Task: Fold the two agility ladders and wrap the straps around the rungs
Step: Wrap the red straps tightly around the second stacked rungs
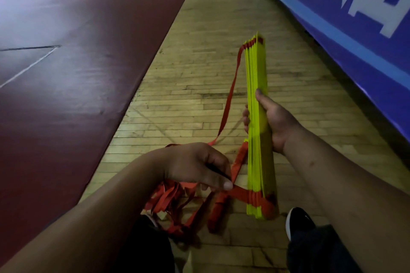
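Presently we record the right hand (275,122) clamped around a stacked bundle of yellow rungs (258,73). Its thumb (263,98) is laid up the near face, and its fingertips (245,119) are curled round the far edge. The bundle stands nearly upright, its lower end close to the floor; we cannot tell whether it touches.

The left hand (195,164) is closed in a pinch. Its thumb tip (227,185) presses a red strap (240,193) against the curled fingers just beside the bundle's lower end. That strap runs taut from the pinch to the rungs and is wound across them near the bottom. A second length of strap (230,95) hangs from the top of the bundle and slants down to the floor. Loose strap lies in a tangled heap (166,197) under the left wrist.

We note a wooden strip floor (199,73), worn and scuffed. A maroon mat (77,62) covers it on the left. A blue banner (366,29) with white lettering runs along the right. A black shoe (298,219) rests just beside the bundle's foot.
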Motion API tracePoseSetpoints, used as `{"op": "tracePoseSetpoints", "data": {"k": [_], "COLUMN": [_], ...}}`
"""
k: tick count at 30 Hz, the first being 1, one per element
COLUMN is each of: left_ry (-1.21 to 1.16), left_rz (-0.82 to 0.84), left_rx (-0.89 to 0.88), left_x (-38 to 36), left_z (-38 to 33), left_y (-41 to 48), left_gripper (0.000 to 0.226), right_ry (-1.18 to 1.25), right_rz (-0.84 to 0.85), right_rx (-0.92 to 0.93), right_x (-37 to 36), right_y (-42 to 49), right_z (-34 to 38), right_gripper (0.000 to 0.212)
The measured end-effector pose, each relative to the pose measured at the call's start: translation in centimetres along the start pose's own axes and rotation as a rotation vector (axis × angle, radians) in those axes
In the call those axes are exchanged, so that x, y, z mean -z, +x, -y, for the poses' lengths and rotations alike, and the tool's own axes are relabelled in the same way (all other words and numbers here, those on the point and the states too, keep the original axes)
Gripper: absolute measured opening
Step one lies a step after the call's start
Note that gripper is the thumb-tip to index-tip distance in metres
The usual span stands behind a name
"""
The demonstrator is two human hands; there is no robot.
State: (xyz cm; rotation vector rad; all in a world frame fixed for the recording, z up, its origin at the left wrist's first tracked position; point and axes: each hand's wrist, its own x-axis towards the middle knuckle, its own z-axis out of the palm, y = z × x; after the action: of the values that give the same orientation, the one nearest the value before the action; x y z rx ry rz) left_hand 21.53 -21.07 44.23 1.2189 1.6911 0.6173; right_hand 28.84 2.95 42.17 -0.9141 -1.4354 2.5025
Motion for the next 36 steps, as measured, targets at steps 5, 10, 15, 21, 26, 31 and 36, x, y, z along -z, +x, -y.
{"op": "tracePoseSetpoints", "data": {"k": [5, 10, 15, 21, 26, 31, 36], "left_ry": [0.118, 0.139, 0.176, 0.223, 0.206, 0.011, -0.211], "left_rz": [0.023, -0.025, -0.108, -0.413, -0.754, -0.977, -1.12], "left_rx": [0.055, 0.124, 0.168, 0.279, 0.346, 0.235, 0.169], "left_x": [0.4, 1.2, 3.0, 5.8, 7.6, 8.1, 8.7], "left_z": [0.5, 0.9, 1.6, 3.2, 4.8, 5.8, 6.1], "left_y": [0.1, -0.1, -0.5, -0.9, -1.1, 0.0, 1.8], "left_gripper": [0.017, 0.02, 0.031, 0.052, 0.043, 0.048, 0.082], "right_ry": [-0.007, -0.05, -0.165, -0.803, -1.055, -1.02, -0.983], "right_rz": [0.047, 0.033, 0.002, -0.213, -0.176, -0.066, 0.036], "right_rx": [0.018, 0.014, 0.046, 0.281, 0.287, 0.211, 0.174], "right_x": [0.0, 0.0, 0.6, 2.0, 2.7, 2.7, 2.6], "right_y": [-0.3, 0.3, 0.4, 0.5, -0.1, -0.9, -1.2], "right_z": [0.3, 0.1, 0.0, -0.2, -0.8, -1.7, -2.2], "right_gripper": [0.041, 0.034, 0.021, 0.041, 0.073, 0.08, 0.08]}}
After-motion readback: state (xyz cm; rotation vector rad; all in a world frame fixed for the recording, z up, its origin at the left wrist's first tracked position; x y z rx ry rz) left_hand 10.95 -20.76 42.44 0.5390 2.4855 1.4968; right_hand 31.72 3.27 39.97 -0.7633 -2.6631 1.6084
